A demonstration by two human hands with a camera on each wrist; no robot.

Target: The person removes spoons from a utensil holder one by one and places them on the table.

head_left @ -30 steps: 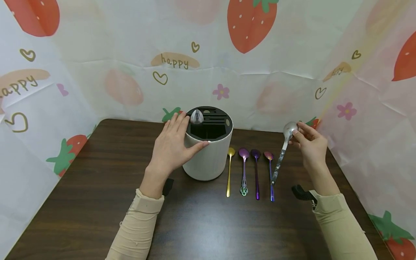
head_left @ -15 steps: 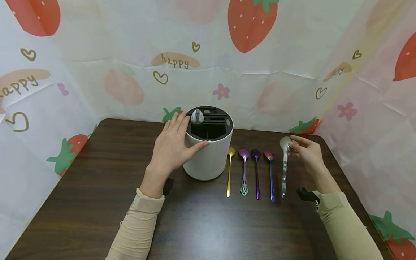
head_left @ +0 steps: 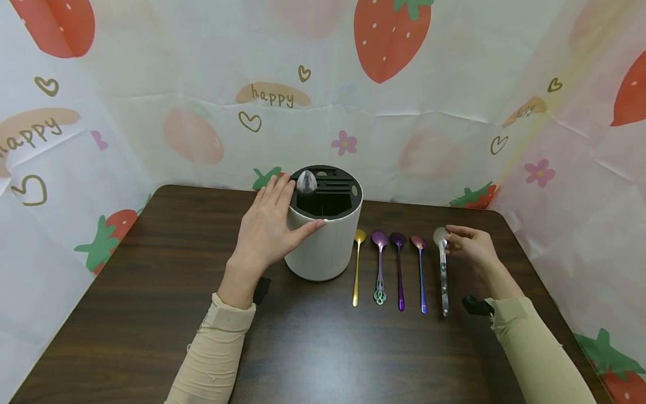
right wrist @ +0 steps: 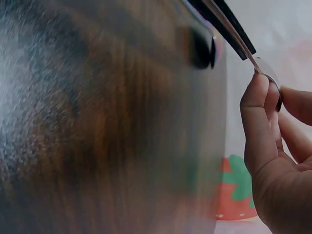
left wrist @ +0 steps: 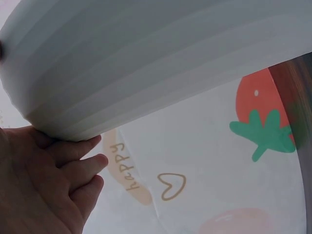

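A white ribbed cutlery holder with a black slotted top stands at the table's far side. My left hand rests on its left side, fingers straight along the rim and thumb across the front. One silver spoon sticks up from the holder, bowl uppermost. At the right, my right hand pinches the bowl of a silver spoon with a patterned handle. That handle points toward the near edge; whether it touches the table is hard to tell. In the right wrist view, thumb and fingers grip the spoon bowl.
Between holder and right hand lie a gold spoon, a purple spoon with ornate handle, a dark purple spoon and a red-blue spoon, roughly parallel. The dark wooden table meets a strawberry-print cloth behind.
My right hand has come down and nearer with the patterned spoon, whose handle swung from leaning over the red-blue spoon to nearly parallel with the row. My left hand stays on the holder.
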